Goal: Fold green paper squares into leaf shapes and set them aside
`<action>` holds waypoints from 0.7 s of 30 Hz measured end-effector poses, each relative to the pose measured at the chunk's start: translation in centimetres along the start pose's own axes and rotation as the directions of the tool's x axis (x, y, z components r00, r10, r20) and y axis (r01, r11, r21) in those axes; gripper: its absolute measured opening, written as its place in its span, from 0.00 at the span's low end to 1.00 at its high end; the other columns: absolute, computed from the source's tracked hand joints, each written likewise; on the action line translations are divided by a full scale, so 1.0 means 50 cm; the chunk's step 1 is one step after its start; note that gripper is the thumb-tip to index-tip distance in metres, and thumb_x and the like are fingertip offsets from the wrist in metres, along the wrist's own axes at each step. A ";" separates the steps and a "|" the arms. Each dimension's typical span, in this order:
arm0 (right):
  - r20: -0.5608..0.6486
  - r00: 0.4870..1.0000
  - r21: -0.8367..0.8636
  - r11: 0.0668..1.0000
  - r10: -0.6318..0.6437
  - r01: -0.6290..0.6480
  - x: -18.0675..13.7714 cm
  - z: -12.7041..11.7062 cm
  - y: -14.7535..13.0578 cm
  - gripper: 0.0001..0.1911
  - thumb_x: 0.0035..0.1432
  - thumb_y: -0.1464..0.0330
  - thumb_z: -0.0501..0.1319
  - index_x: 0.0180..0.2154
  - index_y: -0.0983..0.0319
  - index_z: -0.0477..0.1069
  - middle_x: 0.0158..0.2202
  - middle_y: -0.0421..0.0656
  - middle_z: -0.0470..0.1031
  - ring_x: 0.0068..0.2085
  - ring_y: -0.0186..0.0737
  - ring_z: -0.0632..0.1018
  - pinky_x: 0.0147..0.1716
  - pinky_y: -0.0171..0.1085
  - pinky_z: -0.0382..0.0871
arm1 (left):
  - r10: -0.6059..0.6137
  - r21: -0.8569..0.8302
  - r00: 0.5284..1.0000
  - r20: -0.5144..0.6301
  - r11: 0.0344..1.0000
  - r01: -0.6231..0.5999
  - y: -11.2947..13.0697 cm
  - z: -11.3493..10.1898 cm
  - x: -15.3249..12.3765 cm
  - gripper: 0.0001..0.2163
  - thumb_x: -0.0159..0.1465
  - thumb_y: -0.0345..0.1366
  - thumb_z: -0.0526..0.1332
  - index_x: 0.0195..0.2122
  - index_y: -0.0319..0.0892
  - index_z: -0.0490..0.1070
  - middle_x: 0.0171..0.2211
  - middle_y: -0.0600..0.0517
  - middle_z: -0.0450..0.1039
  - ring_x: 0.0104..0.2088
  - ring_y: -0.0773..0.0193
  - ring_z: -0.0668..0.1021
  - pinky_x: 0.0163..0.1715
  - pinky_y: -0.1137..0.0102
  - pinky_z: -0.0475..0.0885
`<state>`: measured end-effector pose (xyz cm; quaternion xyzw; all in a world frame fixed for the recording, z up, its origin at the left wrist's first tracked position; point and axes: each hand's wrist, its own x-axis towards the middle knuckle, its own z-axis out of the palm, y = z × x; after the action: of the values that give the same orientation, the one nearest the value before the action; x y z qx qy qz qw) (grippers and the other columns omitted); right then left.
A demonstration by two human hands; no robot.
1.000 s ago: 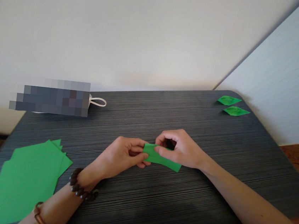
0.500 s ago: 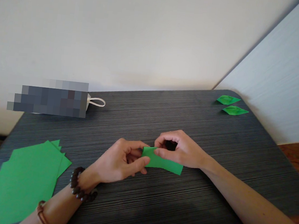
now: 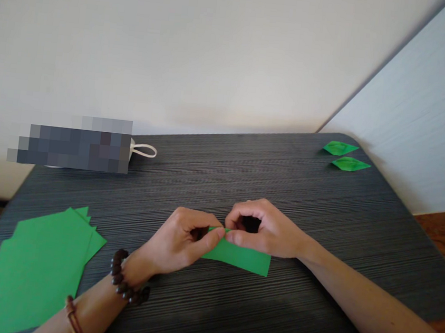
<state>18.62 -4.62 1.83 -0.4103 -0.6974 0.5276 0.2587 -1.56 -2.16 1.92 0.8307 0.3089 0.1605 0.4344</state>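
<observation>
A strip-shaped piece of green paper (image 3: 241, 256), seemingly folded, hangs between my two hands above the dark table. My left hand (image 3: 189, 240) pinches its upper edge between thumb and fingers, toward the left end. Close beside it, my right hand (image 3: 261, 228) pinches the same edge near the middle, and the thumb tips of both hands almost touch. The fingers hide part of the upper edge. Beaded and copper-coloured bracelets circle my left wrist.
Sheets of green paper (image 3: 37, 269) lie loosely stacked at the table's left. Two folded green paper shapes (image 3: 339, 148) rest at the far right corner. A blurred-out object with a white loop (image 3: 145, 150) stands at the back left, before the wall.
My left fingers have shifted to the paper's upper edge and closed there, nearer my right hand. The paper has dropped slightly, showing more of its face.
</observation>
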 end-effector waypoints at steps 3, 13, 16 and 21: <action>0.008 1.000 -0.005 1.000 0.006 -0.006 0.000 0.000 0.001 0.07 0.54 0.66 0.61 0.29 0.64 0.69 0.23 0.36 0.66 0.25 0.28 0.66 0.25 0.29 0.60 | 0.012 -0.011 1.000 0.000 1.000 -0.012 0.001 -0.001 0.001 0.13 0.64 0.34 0.53 0.23 0.37 0.68 0.19 0.57 0.62 0.20 0.73 0.63 0.21 0.75 0.56; -0.029 0.996 -0.133 0.988 -0.081 0.076 0.002 0.003 0.001 0.05 0.55 0.71 0.56 0.29 0.63 0.69 0.25 0.38 0.69 0.28 0.31 0.69 0.29 0.31 0.62 | -0.023 -0.015 0.998 0.062 1.000 0.024 0.005 -0.004 0.002 0.16 0.65 0.35 0.50 0.20 0.38 0.64 0.18 0.57 0.57 0.20 0.72 0.61 0.21 0.75 0.55; -0.018 0.994 -0.147 0.984 -0.105 0.102 0.005 0.000 0.002 0.05 0.54 0.72 0.55 0.27 0.63 0.67 0.24 0.37 0.67 0.26 0.31 0.68 0.28 0.31 0.61 | -0.049 -0.029 0.998 0.040 0.998 0.050 -0.002 -0.010 0.002 0.16 0.65 0.37 0.50 0.23 0.38 0.67 0.19 0.56 0.60 0.21 0.71 0.63 0.21 0.75 0.57; 0.005 0.991 -0.153 0.980 -0.132 0.131 0.007 -0.015 0.011 0.05 0.54 0.72 0.54 0.27 0.64 0.66 0.24 0.37 0.66 0.26 0.31 0.67 0.28 0.31 0.60 | -0.123 -0.092 0.992 -0.001 0.988 0.123 -0.023 -0.030 0.000 0.16 0.65 0.39 0.52 0.22 0.38 0.67 0.18 0.57 0.59 0.20 0.72 0.62 0.19 0.75 0.56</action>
<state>19.19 -3.90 1.51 -0.3833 -0.7607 0.4533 0.2625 -2.80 -0.70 1.83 0.7887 0.3534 0.1502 0.4801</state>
